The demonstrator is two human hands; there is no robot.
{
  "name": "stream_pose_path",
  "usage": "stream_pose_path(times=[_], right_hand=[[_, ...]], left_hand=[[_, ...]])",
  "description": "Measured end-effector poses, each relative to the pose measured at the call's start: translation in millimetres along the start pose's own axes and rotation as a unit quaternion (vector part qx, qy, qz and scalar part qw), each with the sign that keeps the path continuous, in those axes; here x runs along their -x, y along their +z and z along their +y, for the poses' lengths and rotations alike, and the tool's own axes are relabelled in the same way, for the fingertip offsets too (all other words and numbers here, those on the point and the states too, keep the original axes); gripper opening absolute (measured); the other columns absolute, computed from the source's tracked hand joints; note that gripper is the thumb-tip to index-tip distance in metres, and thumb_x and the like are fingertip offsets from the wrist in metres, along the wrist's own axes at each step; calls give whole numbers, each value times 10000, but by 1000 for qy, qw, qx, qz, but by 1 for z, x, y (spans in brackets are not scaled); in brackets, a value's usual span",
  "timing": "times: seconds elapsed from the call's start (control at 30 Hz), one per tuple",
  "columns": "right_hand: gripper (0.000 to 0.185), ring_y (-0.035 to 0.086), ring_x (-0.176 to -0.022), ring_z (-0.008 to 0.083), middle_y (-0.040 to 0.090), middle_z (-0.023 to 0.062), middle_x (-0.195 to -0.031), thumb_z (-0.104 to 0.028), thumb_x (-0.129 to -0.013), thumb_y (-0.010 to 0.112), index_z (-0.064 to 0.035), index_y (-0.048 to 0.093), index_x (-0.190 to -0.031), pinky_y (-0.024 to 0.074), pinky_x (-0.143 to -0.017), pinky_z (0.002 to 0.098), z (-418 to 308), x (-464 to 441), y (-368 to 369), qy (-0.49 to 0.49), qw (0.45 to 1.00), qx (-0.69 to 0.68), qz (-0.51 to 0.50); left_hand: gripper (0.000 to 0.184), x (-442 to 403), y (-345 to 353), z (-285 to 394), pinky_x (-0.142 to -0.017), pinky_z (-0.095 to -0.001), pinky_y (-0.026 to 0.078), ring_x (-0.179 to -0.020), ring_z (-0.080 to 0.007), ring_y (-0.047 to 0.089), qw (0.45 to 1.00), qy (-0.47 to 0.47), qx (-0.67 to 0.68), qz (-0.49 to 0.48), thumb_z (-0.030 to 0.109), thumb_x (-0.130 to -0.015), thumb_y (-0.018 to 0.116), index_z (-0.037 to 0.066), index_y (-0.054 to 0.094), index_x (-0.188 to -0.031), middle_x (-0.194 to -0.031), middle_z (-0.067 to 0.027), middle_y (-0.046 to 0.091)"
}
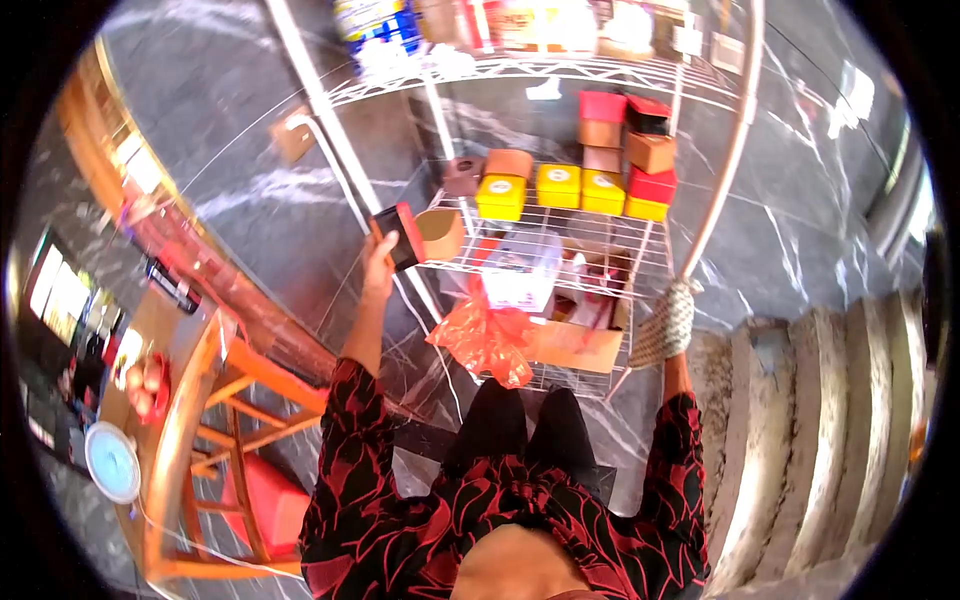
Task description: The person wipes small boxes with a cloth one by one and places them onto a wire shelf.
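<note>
My left hand [379, 262] grips a small black and red box [398, 237] at the left edge of the wire shelf [560, 228]. Right beside that box stands an open brown box [440, 234]. Yellow boxes [501, 197] and stacked red, black and brown boxes [651, 152] sit along the back of the shelf. My right arm reaches to the shelf's right post, where a woven light-coloured thing [664, 326] covers or hides my right hand, so its fingers do not show.
Below the shelf are an orange plastic bag [487, 334], a clear bin [522, 270] and a cardboard box [575, 345]. An upper rack [530, 68] holds packages. A wooden chair [236, 440] and table with a blue-lidded bowl [113, 462] stand left; steps [790, 430] lie right.
</note>
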State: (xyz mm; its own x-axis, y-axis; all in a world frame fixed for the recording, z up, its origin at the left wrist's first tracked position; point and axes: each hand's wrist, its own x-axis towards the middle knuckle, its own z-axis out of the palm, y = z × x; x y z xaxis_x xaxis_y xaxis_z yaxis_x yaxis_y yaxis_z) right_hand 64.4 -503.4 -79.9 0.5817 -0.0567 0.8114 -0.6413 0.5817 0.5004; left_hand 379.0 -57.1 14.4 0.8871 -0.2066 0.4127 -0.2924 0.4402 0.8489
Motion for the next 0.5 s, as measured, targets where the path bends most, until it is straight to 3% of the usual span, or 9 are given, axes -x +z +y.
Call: stream_pose_path(times=[0.1, 0.13, 0.17, 0.23, 0.3, 0.33, 0.37, 0.4, 0.5], right_hand=[[176, 505, -729, 112, 494, -8, -813, -214, -966, 408, -81, 517, -1004, 435, -589, 201, -9, 2, 1, 136, 978, 136, 76], [146, 495, -623, 120, 487, -19, -729, -204, -952, 419, -97, 516, -933, 440, -524, 225, -12, 5, -4, 148, 988, -6, 31], [140, 485, -518, 127, 480, -30, -645, -194, -938, 429, -113, 515, -862, 445, -459, 249, -12, 5, -9, 154, 977, -148, -13], [172, 490, -423, 156, 491, -28, -575, -176, -928, 426, -126, 508, -786, 454, -397, 285, -21, 9, -6, 197, 810, -547, -77], [182, 505, -434, 178, 509, -14, -589, -169, -931, 413, -123, 503, -780, 459, -399, 297, -24, 8, 2, 212, 602, -765, -84], [162, 516, -449, 180, 525, 1, -596, -159, -922, 428, -110, 520, -797, 462, -411, 290, -17, 6, 5, 194, 586, -784, -75], [144, 528, -463, 181, 542, 16, -604, -148, -912, 444, -97, 536, -814, 466, -422, 284, -12, 3, 6, 176, 570, -800, -68], [144, 528, -463, 181, 542, 16, -604, -148, -912, 444, -97, 536, -814, 466, -422, 284, -13, 3, 7, 171, 567, -804, -60], [82, 560, -710, 194, 537, 53, -766, -62, -865, 487, -49, 508, -943, 485, -617, 285, -16, 9, 10, 123, 466, -835, -265]], left_hand=[[266, 2, 1, 5, -737, -266, 431, -809, -90, 533, 1000, -13, -6, 10, 175, -802, 670, 54, 566, -1015, -905, 12, 558], [387, 3, -1, 8, -857, -315, 452, -939, -159, 578, 999, -26, -27, -24, 190, -822, 627, 36, 520, -1160, -1044, -46, 596], [396, 13, 11, 24, -847, -309, 453, -921, -151, 577, 999, -41, -27, -11, 197, -814, 641, 35, 521, -1155, -1016, -40, 596], [383, 13, 10, 26, -819, -300, 463, -891, -136, 581, 998, -35, -47, -8, 210, -801, 655, 34, 549, -1124, -972, -29, 603], [373, -1, 0, 8, -777, -291, 474, -850, -131, 584, 997, -42, -58, -2, 222, -796, 660, 37, 562, -1105, -938, -21, 604], [365, -5, -1, -2, -754, -285, 478, -822, -130, 584, 998, -44, -36, 2, 226, -794, 660, 40, 568, -1094, -911, -16, 601], [379, -9, 0, -12, -614, -245, 475, -710, -104, 569, 998, 8, -56, 30, 257, -783, 673, 47, 568, -1080, -850, 0, 582], [528, -1, 5, 6, -773, -331, 470, -851, -183, 578, 995, -53, -79, 33, 300, -706, 770, 7, 499, -1053, -948, -96, 580], [556, 3, 12, 16, -786, -325, 468, -886, -191, 582, 995, -71, -70, 28, 305, -692, 779, -5, 494, -1055, -963, -111, 589]])
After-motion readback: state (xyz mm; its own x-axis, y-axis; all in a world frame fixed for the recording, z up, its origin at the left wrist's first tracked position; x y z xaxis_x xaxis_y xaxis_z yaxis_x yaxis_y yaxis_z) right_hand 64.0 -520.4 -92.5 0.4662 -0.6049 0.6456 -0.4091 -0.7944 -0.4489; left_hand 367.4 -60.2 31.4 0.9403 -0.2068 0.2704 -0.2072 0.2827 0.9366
